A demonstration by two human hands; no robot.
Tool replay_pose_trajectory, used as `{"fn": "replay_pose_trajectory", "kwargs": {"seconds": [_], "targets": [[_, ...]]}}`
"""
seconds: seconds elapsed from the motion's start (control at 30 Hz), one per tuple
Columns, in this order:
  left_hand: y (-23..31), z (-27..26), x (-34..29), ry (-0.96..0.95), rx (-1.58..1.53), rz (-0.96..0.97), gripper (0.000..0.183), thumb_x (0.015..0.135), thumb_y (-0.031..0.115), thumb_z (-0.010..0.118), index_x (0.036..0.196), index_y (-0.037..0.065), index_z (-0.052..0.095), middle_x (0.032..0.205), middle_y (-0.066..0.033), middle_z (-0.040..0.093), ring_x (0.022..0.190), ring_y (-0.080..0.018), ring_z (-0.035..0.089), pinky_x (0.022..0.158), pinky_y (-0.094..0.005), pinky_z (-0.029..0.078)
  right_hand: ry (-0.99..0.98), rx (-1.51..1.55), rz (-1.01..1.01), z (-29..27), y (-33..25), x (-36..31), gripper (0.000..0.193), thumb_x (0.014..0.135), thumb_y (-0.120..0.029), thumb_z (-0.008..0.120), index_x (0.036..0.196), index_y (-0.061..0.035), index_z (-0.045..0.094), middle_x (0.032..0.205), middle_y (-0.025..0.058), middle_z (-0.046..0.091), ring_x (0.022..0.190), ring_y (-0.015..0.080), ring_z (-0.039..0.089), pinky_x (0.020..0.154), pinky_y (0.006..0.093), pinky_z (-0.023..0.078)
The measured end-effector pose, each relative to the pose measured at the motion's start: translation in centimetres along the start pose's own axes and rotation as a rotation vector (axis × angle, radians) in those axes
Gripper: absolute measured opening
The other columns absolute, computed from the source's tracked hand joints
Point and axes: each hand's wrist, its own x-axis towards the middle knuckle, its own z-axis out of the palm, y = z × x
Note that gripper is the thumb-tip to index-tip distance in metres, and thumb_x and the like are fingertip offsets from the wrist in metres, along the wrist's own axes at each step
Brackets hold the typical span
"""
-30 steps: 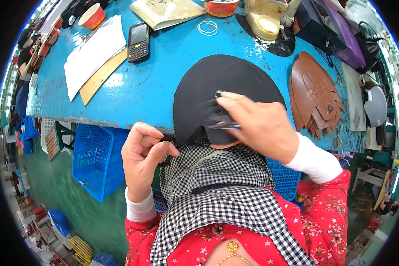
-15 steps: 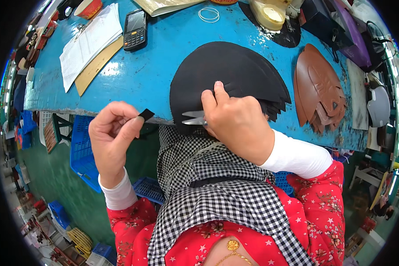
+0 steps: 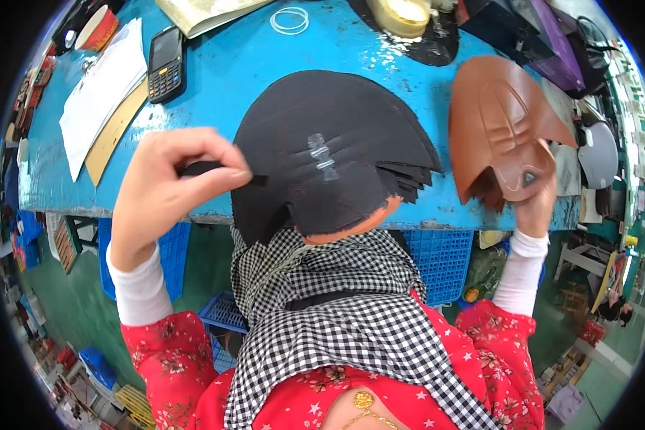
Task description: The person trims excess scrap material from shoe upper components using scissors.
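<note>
At the left, my left hand (image 3: 179, 175) is closed in a pinch on a small black strip (image 3: 202, 168). It is held over the left edge of a fanned stack of black-lined shoe uppers (image 3: 308, 107) with notched edges. The stack overhangs the table's near edge. Grey-white marks show at its middle, and an orange-brown rim shows at its near side. My right hand (image 3: 536, 204) grips the near corner of a brown leather shoe upper (image 3: 498, 100), thumb on top. The other fingers are hidden beneath. The scissors are not visible now.
On the blue table (image 3: 208, 122) lie a handheld keypad device (image 3: 166, 64), paper sheets (image 3: 104, 93) and a loop of white cord (image 3: 289, 21). A shoe last (image 3: 401, 16) and dark boxes (image 3: 505, 36) stand at the back. Blue crates (image 3: 437, 261) stand below the near edge.
My right hand has left the black stack and taken hold of the brown upper at the right. The scissors have gone from view. My left hand has shifted left and up.
</note>
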Motion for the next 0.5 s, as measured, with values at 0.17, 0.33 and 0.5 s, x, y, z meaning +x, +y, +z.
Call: {"fn": "replay_pose_trajectory", "kwargs": {"seconds": [0.17,0.33,0.5], "targets": [[0.1,0.7,4.6,-0.378,0.177,0.185,0.01,0.078,0.006,0.075,0.081,-0.002,0.069,0.075,-0.0041,0.067,0.071,-0.009,0.06,0.068,-0.0235,0.049,0.211,0.201,0.125,-3.1,-4.1,0.5,0.019,0.104,-0.023,0.046,0.103,-0.0045,0.049,0.089,0.0011,0.051,0.058,0.0042,0.03,0.047,0.0205,0.023],[-0.7,3.1,6.4,-0.494,0.223,0.288,0.012,0.078,0.011,0.073,0.082,0.0,0.071,0.076,-0.0082,0.069,0.071,-0.0176,0.065,0.071,-0.0269,0.05,-0.161,0.183,0.175,4.6,-6.3,-0.5,0.014,0.104,-0.017,0.045,0.112,-0.0056,0.044,0.077,-0.0016,0.038,0.054,0.0034,0.03,0.047,0.0198,0.025],[-0.2,4.4,6.3,-0.524,0.278,0.333,0.012,0.077,0.013,0.071,0.081,0.001,0.07,0.074,-0.0094,0.068,0.068,-0.02,0.063,0.067,-0.0308,0.049,-0.582,-0.156,0.109,12.0,-9.6,-3.5,0.032,0.104,-0.017,0.043,0.132,-0.0032,0.037,0.073,0.0002,0.047,0.055,0.0037,0.036,0.047,0.0179,0.029]]}}
